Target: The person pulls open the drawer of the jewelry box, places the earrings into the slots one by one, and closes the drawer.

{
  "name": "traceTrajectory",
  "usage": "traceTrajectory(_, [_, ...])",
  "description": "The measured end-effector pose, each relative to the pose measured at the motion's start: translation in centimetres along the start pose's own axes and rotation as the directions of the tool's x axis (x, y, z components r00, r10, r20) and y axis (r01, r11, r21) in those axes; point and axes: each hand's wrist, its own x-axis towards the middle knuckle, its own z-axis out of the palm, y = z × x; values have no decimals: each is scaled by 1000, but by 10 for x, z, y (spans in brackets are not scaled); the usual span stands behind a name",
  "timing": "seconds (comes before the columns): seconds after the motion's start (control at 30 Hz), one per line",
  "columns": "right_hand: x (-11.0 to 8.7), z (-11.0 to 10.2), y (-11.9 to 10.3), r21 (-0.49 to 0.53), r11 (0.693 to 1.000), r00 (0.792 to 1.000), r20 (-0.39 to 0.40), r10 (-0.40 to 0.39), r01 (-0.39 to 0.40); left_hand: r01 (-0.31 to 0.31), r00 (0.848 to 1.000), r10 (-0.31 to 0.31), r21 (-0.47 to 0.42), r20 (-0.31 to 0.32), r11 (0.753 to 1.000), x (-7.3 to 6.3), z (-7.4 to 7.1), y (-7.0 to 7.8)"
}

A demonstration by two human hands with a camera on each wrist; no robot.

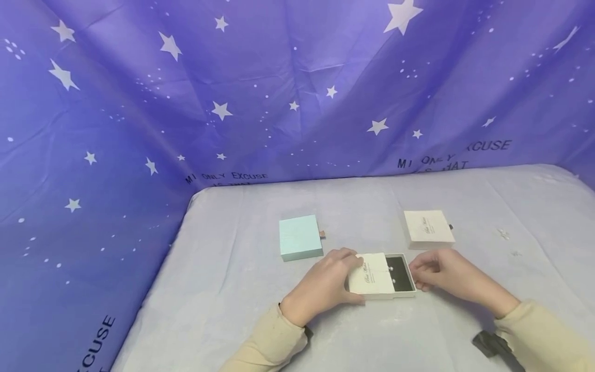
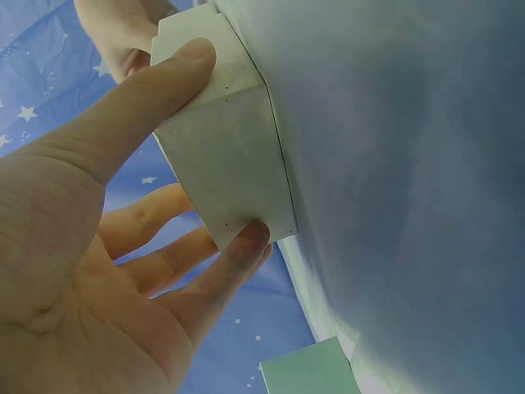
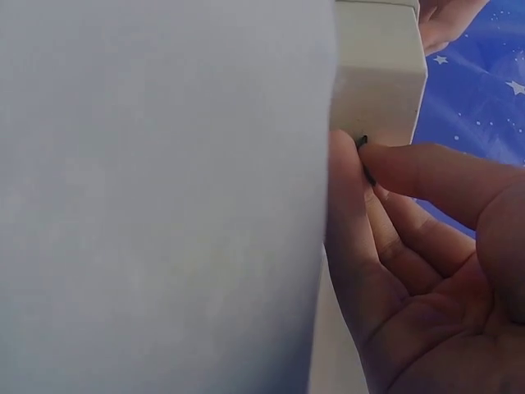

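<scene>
A white drawer-style jewelry box (image 1: 369, 284) lies on the cloth-covered table, its drawer (image 1: 402, 285) slid partly out to the right. Inside the drawer is a black insert bearing small shiny pieces (image 1: 391, 268), too small to make out fully. My left hand (image 1: 321, 284) grips the box's outer sleeve, thumb on the near side and fingers on the far side; the left wrist view shows the sleeve's closed end (image 2: 230, 160). At the drawer's front, my right hand (image 1: 451, 274) pinches a short black pull tab (image 3: 366, 156) between thumb and forefinger.
Behind the left hand sits a mint-green box (image 1: 299, 235) with a brown tab. A second white box (image 1: 427, 227) with a black tab stands behind the right hand. Small pale pieces (image 1: 503, 234) lie farther right. A purple star-print curtain (image 1: 297, 103) hangs behind the table.
</scene>
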Motion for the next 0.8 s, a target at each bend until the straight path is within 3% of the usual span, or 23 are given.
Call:
traceTrajectory(0.33, [7,8,-6,-39,997,998,-3,-60,60,-17,1000,17,10,2,1000,3,0,3])
traceTrajectory(0.57, [18,16,-14,8,998,997,40,-59,58,-15,1000,15,8,5,1000,3,0,3])
traceTrajectory(0.7, [21,18,-15,-52,997,998,23,-56,57,-15,1000,15,10,-4,1000,1,1,1])
traceTrajectory(0.8, [23,19,-15,-133,988,996,-31,-89,84,-13,1000,13,12,-15,1000,-1,0,0])
